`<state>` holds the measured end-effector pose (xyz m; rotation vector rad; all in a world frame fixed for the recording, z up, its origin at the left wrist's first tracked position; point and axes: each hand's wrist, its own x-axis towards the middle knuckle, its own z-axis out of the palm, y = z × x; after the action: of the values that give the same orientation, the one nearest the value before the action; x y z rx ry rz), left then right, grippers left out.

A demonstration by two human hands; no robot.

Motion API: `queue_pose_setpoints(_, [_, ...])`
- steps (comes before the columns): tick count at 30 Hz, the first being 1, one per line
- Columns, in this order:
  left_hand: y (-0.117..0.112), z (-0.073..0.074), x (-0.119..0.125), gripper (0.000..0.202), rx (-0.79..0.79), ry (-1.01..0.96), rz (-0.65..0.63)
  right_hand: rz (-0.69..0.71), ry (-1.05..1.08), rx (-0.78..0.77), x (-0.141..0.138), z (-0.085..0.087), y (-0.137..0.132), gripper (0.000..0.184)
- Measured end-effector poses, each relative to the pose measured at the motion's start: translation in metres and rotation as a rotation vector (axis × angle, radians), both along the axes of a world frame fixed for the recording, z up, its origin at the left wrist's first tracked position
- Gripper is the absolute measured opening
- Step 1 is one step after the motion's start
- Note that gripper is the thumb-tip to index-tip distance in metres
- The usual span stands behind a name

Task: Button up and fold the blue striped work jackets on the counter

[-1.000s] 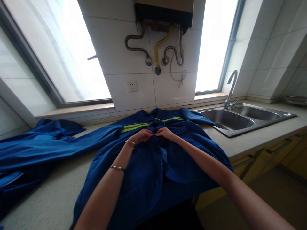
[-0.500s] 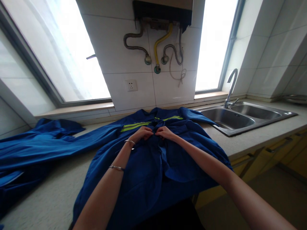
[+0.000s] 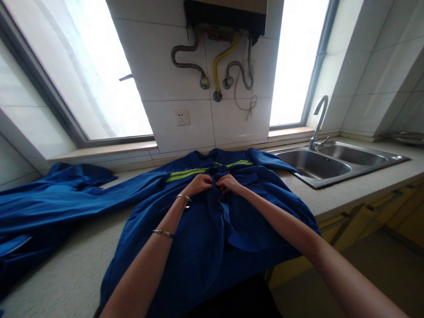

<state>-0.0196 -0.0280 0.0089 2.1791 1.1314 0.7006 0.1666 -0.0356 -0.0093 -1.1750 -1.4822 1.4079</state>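
A blue jacket [image 3: 185, 247] with yellow-green stripes across the chest lies spread on the countertop, collar toward the wall and hem over the front edge. Both of my hands meet at its front opening, just below the stripes. My left hand [image 3: 201, 183], with bracelets on the wrist and forearm, pinches the left front edge. Close beside it, my right hand [image 3: 229, 183] has its fingers closed on the facing edge. Whether a button sits between the fingertips is too small to tell. Below the hands the front panels hang apart in folds.
More blue clothing [image 3: 49, 198] is heaped on the countertop [image 3: 73, 265] at the left. A double steel sink [image 3: 318, 165] with a faucet [image 3: 319, 119] lies to the right. Pipes and a yellow hose [image 3: 217, 62] run down the tiled wall beneath a heater [image 3: 225, 17].
My left hand and forearm have shifted slightly to the right. The fingers of both hands have moved a little on the jacket's front edges, which stay gripped.
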Motion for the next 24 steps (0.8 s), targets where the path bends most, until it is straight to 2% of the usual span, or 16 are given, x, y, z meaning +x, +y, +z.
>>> queue_pose_setpoints(4, [-0.001,0.002,0.004,0.018,0.190,0.042,0.007,-0.048,-0.020,0.023,0.001,-0.002,0.001,0.009])
queue_pose_setpoints(7, [-0.003,0.003,0.008,0.017,0.316,0.078,0.042,-0.073,-0.054,0.097,0.003,-0.003,0.003,0.011])
queue_pose_setpoints(11, [-0.010,0.003,0.016,0.015,0.439,0.116,0.106,-0.083,-0.105,0.239,0.004,-0.004,0.005,0.010])
queue_pose_setpoints(14, [-0.018,0.005,0.022,0.011,0.513,0.192,0.139,-0.101,-0.105,0.272,0.004,-0.004,0.004,0.010])
queue_pose_setpoints(20, [-0.029,0.007,0.027,0.012,0.569,0.394,0.181,-0.029,-0.027,0.207,0.007,0.000,0.000,0.016])
queue_pose_setpoints(24, [-0.031,0.004,0.029,0.014,0.545,0.439,0.214,-0.026,-0.160,0.327,0.004,-0.002,-0.002,0.024])
